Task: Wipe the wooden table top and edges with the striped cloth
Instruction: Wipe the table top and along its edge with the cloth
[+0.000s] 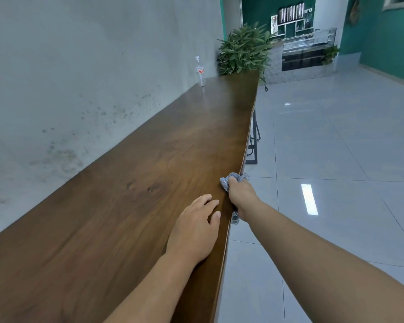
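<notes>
A long dark wooden table point(149, 164) runs along the grey wall, away from me. My right hand point(241, 197) grips the grey striped cloth point(226, 183), bunched against the table's right edge; a piece of the cloth hangs below the hand beside the edge. My left hand point(196, 229) rests flat on the table top just left of the right hand, fingers straight and spread a little, holding nothing.
A clear water bottle point(200, 72) stands at the far end of the table near the wall. A leafy potted plant point(244, 50) sits beyond the table's end. A black metal table leg point(253, 138) shows under the right edge. Glossy tiled floor point(324, 148) lies to the right.
</notes>
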